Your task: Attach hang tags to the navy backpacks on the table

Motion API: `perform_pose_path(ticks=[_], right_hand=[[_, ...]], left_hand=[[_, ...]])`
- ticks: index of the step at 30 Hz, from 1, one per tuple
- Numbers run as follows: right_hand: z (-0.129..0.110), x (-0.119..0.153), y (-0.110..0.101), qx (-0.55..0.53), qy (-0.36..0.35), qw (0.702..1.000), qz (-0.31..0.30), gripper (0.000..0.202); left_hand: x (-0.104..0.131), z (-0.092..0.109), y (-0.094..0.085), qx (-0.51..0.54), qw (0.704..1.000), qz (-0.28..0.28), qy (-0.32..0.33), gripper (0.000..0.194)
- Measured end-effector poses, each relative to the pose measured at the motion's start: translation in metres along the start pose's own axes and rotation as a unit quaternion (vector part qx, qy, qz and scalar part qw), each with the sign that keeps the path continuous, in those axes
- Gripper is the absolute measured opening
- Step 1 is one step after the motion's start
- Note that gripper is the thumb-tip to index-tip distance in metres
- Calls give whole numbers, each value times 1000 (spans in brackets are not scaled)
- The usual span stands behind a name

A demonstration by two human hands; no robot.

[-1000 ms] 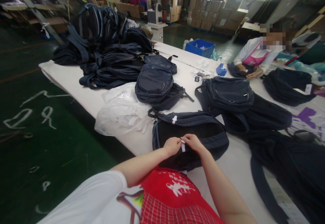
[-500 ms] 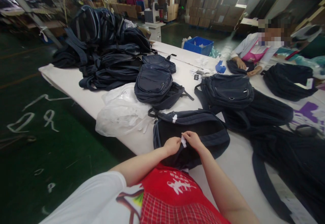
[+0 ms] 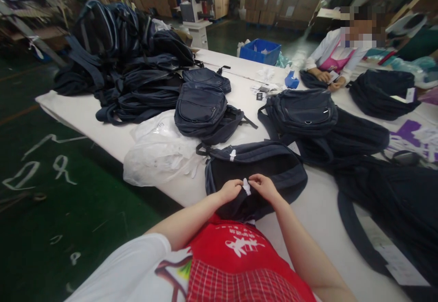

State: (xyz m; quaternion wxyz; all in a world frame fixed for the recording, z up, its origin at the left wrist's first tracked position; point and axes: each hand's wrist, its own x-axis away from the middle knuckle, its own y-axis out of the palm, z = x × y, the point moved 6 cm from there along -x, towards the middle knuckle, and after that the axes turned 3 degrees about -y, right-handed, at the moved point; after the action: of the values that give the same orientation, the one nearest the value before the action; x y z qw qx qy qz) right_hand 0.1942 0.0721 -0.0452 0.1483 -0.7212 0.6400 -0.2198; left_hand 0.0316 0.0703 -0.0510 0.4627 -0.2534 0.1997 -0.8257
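Note:
A dark navy backpack (image 3: pixel 284 167) lies on the table right in front of me, its black panel facing up. My left hand (image 3: pixel 232 190) is closed in a pinch at the left side of a small white paper wrap (image 3: pixel 247 187) on the backpack. From the other side, the curled fingers of my right hand (image 3: pixel 264 187) pinch at the wrap's upper end. What the wrap covers is hidden. A second white wrap (image 3: pixel 232 155) sits near the backpack's top edge, beside its handle loop.
Clear plastic bags (image 3: pixel 160 151) lie to the left at the table edge (image 3: pixel 102 144). A large backpack pile (image 3: pixel 137 65) stands beyond. More backpacks (image 3: pixel 304 110) lie ahead and right. Across the table, a co-worker (image 3: pixel 337 62) handles dark fabric near a blue bin (image 3: pixel 260 52).
My view has shifted slightly, so the background sits higher. My fingertips have spread a little apart, and more of the white paper wrap shows between them. The co-worker's hands have moved slightly.

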Motion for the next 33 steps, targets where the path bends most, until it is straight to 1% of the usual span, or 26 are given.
perform_pose_path(ticks=[1,4,7,9,12,15,17,19,25,30,33], right_hand=[[-2,3,-3,14,0,1000,15,28],[-7,15,-10,52,-3,997,61,30],[-13,20,-13,64,-21,995,78,27],[-16,18,-10,54,-36,996,63,27],[-20,11,-2,25,-47,998,21,23],[-21,7,4,-12,-48,999,-5,20],[-18,6,7,-43,-40,998,-12,21],[-11,7,11,-79,-25,996,-12,24],[8,8,20,-182,29,983,24,30],[12,10,24,-239,60,968,48,32],[14,11,27,-268,78,958,64,35]], left_hand=[[-1,1,-1,1,1000,2,-1,35],[-4,8,-5,-10,1000,11,5,38],[-7,15,-6,-24,999,28,18,39],[-8,18,-6,-29,999,36,27,40],[-7,19,-4,-32,998,37,35,40],[-1,18,-2,-29,998,26,41,29],[4,17,0,-22,999,14,48,23],[8,16,2,-18,998,7,53,27],[8,17,8,-30,998,4,53,25],[5,18,10,-47,997,-2,61,23],[6,18,11,-59,997,14,51,25]])
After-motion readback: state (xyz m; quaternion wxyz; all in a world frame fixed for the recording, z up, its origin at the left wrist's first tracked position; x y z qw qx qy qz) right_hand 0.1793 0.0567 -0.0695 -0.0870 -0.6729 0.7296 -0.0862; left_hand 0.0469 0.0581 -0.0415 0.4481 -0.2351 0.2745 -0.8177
